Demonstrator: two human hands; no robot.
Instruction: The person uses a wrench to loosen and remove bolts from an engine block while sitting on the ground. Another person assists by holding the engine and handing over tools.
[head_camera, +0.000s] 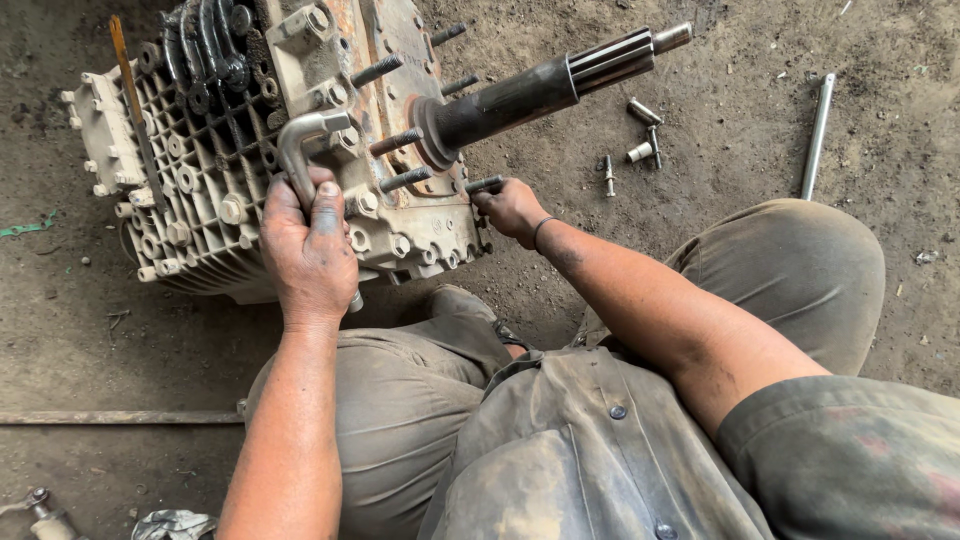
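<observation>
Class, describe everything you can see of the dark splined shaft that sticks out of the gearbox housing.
The shaft juts from the grey metal gearbox housing toward the upper right, lying low over the dirt floor. Its thick lower part looks black and greasy, rising from a round collar at the housing face. The outer part carries long bright splines and ends in a small plain stub. Threaded studs stand around its base. Neither hand touches it.

Bent wrench (300, 150) — upright on grimy gearbox (300, 120).
</observation>
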